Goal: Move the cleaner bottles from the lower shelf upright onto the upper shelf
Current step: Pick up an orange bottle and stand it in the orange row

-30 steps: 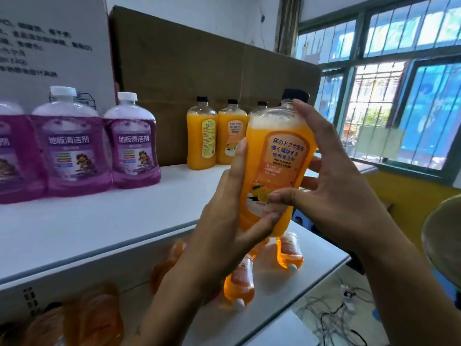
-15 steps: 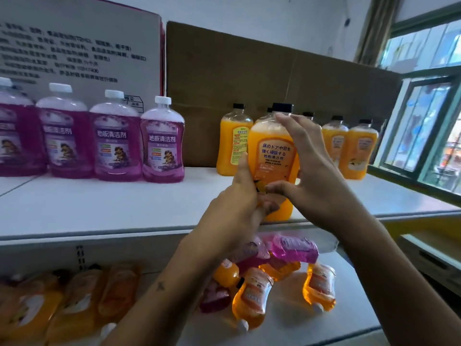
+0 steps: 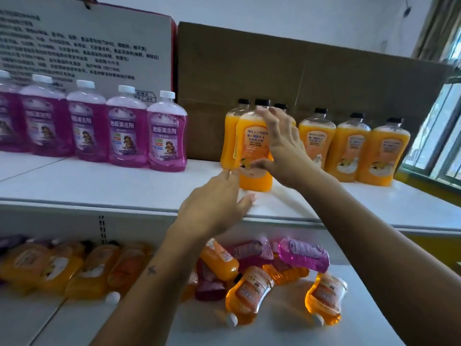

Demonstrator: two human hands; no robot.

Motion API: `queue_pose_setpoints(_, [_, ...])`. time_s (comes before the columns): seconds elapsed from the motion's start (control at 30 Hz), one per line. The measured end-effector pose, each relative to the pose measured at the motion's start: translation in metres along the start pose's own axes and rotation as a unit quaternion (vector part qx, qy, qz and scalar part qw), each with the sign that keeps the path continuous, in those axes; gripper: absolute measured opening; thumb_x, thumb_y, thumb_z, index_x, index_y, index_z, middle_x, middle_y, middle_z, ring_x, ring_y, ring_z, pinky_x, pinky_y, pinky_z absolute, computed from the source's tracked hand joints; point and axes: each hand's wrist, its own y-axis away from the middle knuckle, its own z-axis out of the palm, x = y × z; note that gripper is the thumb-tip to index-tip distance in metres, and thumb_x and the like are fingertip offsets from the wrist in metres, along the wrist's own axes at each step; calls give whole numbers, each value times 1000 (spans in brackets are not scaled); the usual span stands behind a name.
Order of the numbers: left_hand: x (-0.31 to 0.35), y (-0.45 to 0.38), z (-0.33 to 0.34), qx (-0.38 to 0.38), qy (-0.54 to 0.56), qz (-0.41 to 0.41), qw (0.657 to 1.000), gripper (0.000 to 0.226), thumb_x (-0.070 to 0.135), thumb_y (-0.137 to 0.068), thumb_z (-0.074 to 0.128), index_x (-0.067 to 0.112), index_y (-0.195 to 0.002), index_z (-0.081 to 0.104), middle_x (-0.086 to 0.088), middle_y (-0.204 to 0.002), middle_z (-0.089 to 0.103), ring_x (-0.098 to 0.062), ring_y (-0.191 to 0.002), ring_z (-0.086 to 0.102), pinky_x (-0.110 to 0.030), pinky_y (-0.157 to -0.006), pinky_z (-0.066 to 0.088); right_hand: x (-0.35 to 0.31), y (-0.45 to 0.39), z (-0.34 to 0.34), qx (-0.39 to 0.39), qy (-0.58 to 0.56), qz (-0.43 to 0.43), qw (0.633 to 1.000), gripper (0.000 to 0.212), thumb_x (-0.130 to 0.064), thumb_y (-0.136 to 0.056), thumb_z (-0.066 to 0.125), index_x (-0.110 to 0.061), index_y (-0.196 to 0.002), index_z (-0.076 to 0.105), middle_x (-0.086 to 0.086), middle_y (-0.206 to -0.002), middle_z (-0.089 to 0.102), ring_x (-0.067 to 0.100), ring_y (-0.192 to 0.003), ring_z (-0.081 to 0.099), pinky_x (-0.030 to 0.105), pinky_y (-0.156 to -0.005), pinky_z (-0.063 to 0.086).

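Observation:
An orange cleaner bottle point(image 3: 252, 146) with a black cap stands upright on the white upper shelf point(image 3: 124, 188), just in front of another orange bottle. My right hand point(image 3: 282, 148) wraps its right side, thumb on the label and fingers at the shoulder. My left hand point(image 3: 217, 196) hovers at the bottle's lower left with fingers spread, holding nothing. On the lower shelf point(image 3: 274, 328) lie several orange bottles point(image 3: 247, 293) and purple bottles point(image 3: 303, 253) in a heap, with more orange ones point(image 3: 62, 265) lying at the left.
Several purple bottles point(image 3: 127, 128) stand in a row at the upper shelf's left. Three orange bottles point(image 3: 349, 148) stand at its right. Behind them lean a brown cardboard sheet point(image 3: 274, 71) and a white printed box point(image 3: 87, 46). A window point(image 3: 444, 131) is at the far right.
The orange bottle went from mid-air in both hands down onto the upper shelf. My left hand has come off it; my right hand stays on it. The view has swung left.

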Motion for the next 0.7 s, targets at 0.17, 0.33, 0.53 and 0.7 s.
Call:
queue_pose_setpoints(0.17, [4, 3, -2, -20, -27, -16, 999, 49, 56, -99, 37, 25, -135, 51, -1, -137, 58, -22, -119, 55, -41, -91, 46, 9, -18, 18, -4, -8, -3, 1000, 106, -23, -83, 79, -37, -155, 3, 5, -163, -3, 38, -149, 12, 55, -115, 33])
queue_pose_setpoints(0.33, [8, 4, -5, -9, -35, -13, 999, 43, 53, -100, 39, 24, -124, 59, -1, -125, 65, -21, -107, 58, -37, -80, 45, 27, -29, 31, -4, -84, -41, 996, 106, -8, -82, 77, -38, -155, 6, 3, -163, -7, 35, -148, 18, 37, -108, 37])
queue_pose_setpoints(0.53, [8, 2, -4, -17, -45, -16, 999, 42, 51, -101, 37, 22, -118, 62, -2, -120, 66, -21, -104, 59, -42, -86, 49, 45, -39, 41, 7, -57, -68, 996, 111, -14, -81, 80, -40, -155, 2, 1, -165, -10, 35, -151, 13, 42, -109, 39])
queue_pose_setpoints(0.7, [6, 0, -3, -11, -43, -14, 999, 41, 51, -100, 39, 22, -115, 64, -2, -117, 67, -22, -103, 59, -45, -87, 51, 47, -37, 47, 11, -28, -66, 997, 113, -18, -83, 78, -38, -155, -6, 4, -165, -16, 36, -149, 20, 38, -105, 43])
